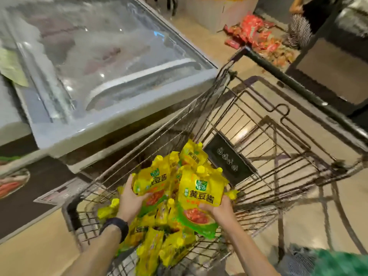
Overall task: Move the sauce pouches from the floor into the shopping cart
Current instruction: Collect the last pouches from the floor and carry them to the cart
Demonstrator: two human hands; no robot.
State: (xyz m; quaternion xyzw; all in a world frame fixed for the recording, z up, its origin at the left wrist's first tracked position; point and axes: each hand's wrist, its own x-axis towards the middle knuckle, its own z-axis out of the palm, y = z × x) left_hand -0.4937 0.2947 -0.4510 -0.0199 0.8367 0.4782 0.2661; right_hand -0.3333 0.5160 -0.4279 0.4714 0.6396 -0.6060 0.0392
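Both forearms reach in from the bottom of the frame, the left wearing a black wristband [116, 226]. The left hand [130, 202] has its fingers [140, 197] curled round the lower edge of one yellow sauce pouch [151, 180]. The right hand [220, 211] grips a second pouch [199, 194] from underneath. Both pouches hang just above the heap of sauce pouches [159, 250] lying in the near end of the wire shopping cart [282, 76]; none shows on the beige floor [39, 246].

The pouches are glossy plastic film, full and sagging, so they probably feel soft, fairly heavy and slippery. The surest hold looks like the rigid capped spout or a pinch across the body.

At upper left stands a chest freezer [103, 56] with a curved glass lid, and red packets [256, 34] lie at upper right.
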